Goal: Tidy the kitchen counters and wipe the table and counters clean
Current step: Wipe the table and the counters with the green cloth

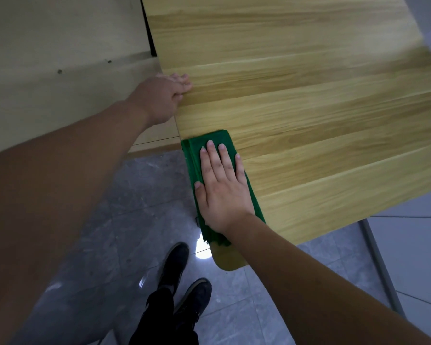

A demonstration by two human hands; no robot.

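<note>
Right hand (220, 192) flat, fingers straight and slightly spread, palm pressing down on the green cloth (224, 143). No curl, no pinch, just pressure from above. Left hand (159, 98) grips the desk edge further along the same side: thumb hidden, fingers curled over onto the top surface, knuckles at the rim. The two hands are well apart along that left edge, left one farther from the body.

Green cloth is folded into a long strip, lying along the desk (309, 100) edge near its near corner. Its left side hangs a bit over the rim; its far end pokes out beyond the right fingertips, near end shows ragged below the wrist. Most of the middle is covered by the right hand.

Desk top is light wood grain, planks running across the view, rounded near corner visible just past the cloth's near end. Metal desk leg (381, 267) shows at the right, below the top.

Left of the desk: a beige cabinet (47, 58), its face close to the desk edge, narrow dark gap between them higher up. Grey glossy tiled floor (139, 195) below, with a bright light reflection near the desk corner. Person's black shoes (182, 277) and dark trouser legs at bottom centre, standing by the corner. Nothing sits between the hands and the cloth.
</note>
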